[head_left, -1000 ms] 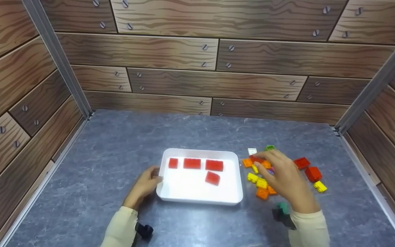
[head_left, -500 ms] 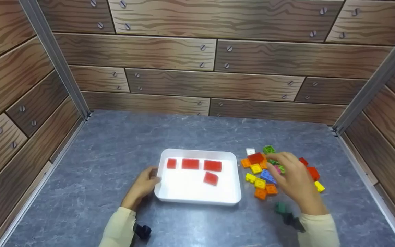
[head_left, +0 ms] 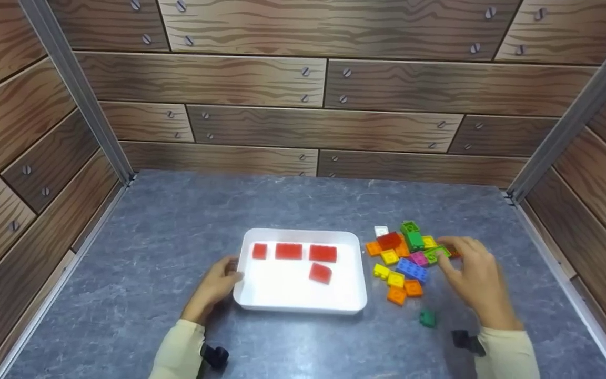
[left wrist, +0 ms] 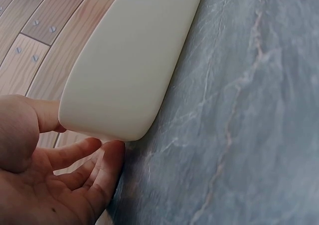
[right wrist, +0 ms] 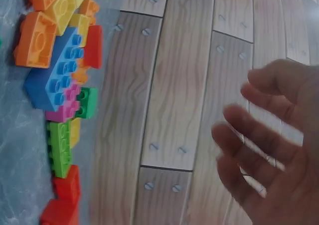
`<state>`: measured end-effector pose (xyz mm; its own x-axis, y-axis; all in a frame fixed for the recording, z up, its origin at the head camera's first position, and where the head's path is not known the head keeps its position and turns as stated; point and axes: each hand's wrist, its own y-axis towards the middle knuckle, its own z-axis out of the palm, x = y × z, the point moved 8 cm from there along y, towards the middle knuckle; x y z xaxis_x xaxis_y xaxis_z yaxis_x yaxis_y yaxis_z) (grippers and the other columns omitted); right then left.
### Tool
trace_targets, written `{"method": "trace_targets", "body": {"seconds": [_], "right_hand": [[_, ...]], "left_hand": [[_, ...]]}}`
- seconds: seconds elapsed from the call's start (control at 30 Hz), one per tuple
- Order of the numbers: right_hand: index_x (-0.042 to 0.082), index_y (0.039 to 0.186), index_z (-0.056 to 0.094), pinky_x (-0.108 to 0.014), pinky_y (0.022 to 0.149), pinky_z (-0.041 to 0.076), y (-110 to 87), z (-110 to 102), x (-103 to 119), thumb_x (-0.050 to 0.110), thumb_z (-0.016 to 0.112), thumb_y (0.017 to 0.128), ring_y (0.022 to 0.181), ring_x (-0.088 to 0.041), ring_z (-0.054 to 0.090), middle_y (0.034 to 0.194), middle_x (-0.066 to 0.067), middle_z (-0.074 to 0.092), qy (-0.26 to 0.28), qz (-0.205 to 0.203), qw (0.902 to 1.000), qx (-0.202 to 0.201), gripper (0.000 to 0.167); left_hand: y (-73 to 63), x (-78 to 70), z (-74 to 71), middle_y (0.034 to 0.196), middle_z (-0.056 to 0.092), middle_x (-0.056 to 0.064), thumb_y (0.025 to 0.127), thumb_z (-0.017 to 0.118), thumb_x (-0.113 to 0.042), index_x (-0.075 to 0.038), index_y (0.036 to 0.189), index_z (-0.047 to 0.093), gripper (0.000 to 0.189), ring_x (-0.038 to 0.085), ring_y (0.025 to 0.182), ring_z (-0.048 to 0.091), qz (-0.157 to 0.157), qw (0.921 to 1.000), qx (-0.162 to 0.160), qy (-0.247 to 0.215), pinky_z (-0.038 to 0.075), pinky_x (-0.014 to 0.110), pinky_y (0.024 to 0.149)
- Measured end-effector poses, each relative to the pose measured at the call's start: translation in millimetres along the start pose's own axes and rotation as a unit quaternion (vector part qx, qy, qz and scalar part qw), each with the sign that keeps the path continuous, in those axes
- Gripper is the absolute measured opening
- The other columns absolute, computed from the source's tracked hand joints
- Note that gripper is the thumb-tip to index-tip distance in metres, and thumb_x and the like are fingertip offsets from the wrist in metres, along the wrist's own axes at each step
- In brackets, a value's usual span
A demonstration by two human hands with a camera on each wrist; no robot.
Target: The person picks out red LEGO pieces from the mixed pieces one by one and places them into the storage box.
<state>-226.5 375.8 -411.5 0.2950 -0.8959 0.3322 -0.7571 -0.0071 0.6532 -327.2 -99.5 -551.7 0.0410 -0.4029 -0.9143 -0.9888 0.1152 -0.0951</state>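
A white tray (head_left: 282, 292) holds several red pieces: a small square brick (head_left: 260, 251), two oblong bricks (head_left: 289, 251) and a brick with one rounded corner (head_left: 320, 273). My left hand (head_left: 214, 285) grips the tray's left end, thumb over the rim; in the left wrist view its fingers (left wrist: 107, 167) are at the outer wall. My right hand (head_left: 475, 276) hovers at the right side of a loose pile of toy bricks, fingers slightly bent and holding nothing. Nearest to it in the head view is a lime green brick (head_left: 436, 254); the hand partly hides red bricks (right wrist: 67, 185).
Right of the tray lie a blue brick (head_left: 412, 270), a pink brick (head_left: 418, 258), a red brick (head_left: 389, 241), a white brick (head_left: 381, 231) and orange bricks (head_left: 396, 295). A dark green brick (head_left: 427, 318) lies apart toward the front. Wood-patterned walls (head_left: 261, 123) enclose the grey tabletop (head_left: 177, 210).
My right hand has drawn back to the right across the pile, uncovering the blue, pink and green bricks. The left hand keeps its grip on the tray.
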Motion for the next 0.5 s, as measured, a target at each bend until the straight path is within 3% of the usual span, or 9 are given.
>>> {"method": "trace_targets", "body": {"seconds": [0.13, 0.23, 0.37, 0.5], "right_hand": [[-0.002, 0.109, 0.071, -0.054, 0.071, 0.05, -0.7, -1, -36, 0.001, 0.077, 0.083, 0.084, -0.038, 0.061, 0.096, -0.022, 0.069, -0.016, 0.067, 0.9965, -0.047, 0.027], [-0.002, 0.114, 0.07, -0.058, 0.079, 0.047, -6.6, -1, -69, 0.005, 0.076, 0.085, 0.093, -0.043, 0.059, 0.102, -0.026, 0.066, -0.027, 0.139, 0.9889, -0.046, 0.031], [-0.001, 0.128, 0.064, -0.064, 0.086, 0.045, -13.2, 3, -106, 0.017, 0.071, 0.091, 0.107, -0.05, 0.053, 0.119, -0.031, 0.06, -0.051, 0.228, 0.9722, 0.02, 0.041], [-0.002, 0.14, 0.053, -0.07, 0.092, 0.041, -17.4, 13, -133, 0.027, 0.066, 0.096, 0.117, -0.056, 0.045, 0.132, -0.037, 0.049, -0.061, 0.285, 0.9514, 0.101, 0.054]], "left_hand": [[-1.2, 1.2, 0.0, 0.123, 0.063, 0.026, 0.093, 0.059, -0.002, 0.012, 0.135, 0.053, 0.044, 0.038, 0.116, 0.059, -0.006, 1.0, -0.002, 0.008, 0.049, 0.051, 0.102], [-2.1, 2.7, 1.2, 0.126, 0.062, 0.027, 0.095, 0.058, -0.003, 0.011, 0.136, 0.052, 0.044, 0.04, 0.118, 0.058, -0.013, 0.9999, 0.003, 0.009, 0.048, 0.052, 0.103], [-1.8, 3.1, 0.9, 0.128, 0.061, 0.028, 0.095, 0.058, -0.003, 0.011, 0.138, 0.051, 0.046, 0.04, 0.12, 0.057, -0.016, 0.9998, 0.002, 0.008, 0.047, 0.052, 0.104], [-0.7, 1.5, 0.5, 0.127, 0.061, 0.027, 0.094, 0.058, -0.003, 0.011, 0.138, 0.051, 0.047, 0.04, 0.119, 0.058, -0.011, 0.9999, 0.001, 0.009, 0.048, 0.052, 0.104]]}}
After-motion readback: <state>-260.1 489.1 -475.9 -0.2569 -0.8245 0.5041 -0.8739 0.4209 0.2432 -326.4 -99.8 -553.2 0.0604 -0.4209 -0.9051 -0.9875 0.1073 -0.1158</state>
